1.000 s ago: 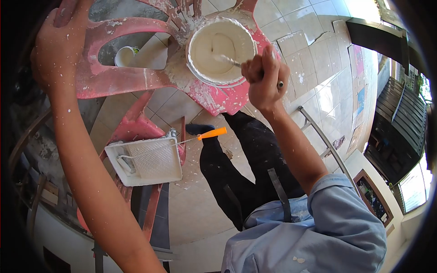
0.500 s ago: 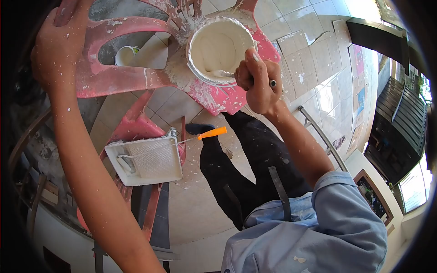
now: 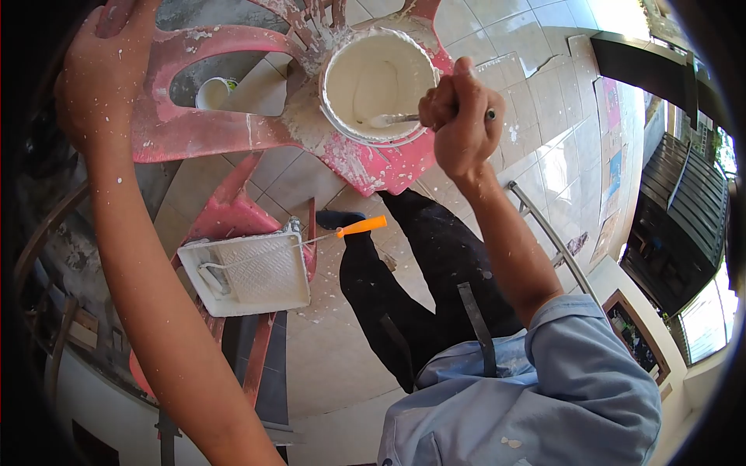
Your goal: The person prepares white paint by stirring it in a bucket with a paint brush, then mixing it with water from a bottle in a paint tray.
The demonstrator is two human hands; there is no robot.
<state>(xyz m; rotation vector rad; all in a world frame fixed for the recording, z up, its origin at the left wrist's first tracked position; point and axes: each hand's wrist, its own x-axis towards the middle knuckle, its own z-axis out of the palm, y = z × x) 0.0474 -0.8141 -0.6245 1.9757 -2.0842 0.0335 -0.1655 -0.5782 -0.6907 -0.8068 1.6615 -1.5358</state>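
Observation:
My right hand point(image 3: 466, 120) is closed round the handle of a thin stirring tool point(image 3: 400, 119), whose paint-coated end dips into the bucket. The white bucket point(image 3: 328, 109) holds thick off-white paint point(image 3: 381, 78) and has smears on its rim. It stands on the seat of a pink plastic chair point(image 3: 210, 138), which is splashed with paint. At upper left my left hand point(image 3: 105, 78), speckled with white drops, is wrapped round the chair's frame. Its fingertips are partly hidden. Which kind of tool I hold cannot be made out.
A white paint tray point(image 3: 268, 279) rests on another pink chair point(image 3: 233, 206) at lower left. Across it lies a roller with an orange handle point(image 3: 364, 227). A small white cup point(image 3: 212, 95) shows through the chair back. A metal rail point(image 3: 544, 225) stands to the right.
My right hand has moved right and slightly up, drawing the tool with it, so more of its shaft shows. My left hand stays on the chair.

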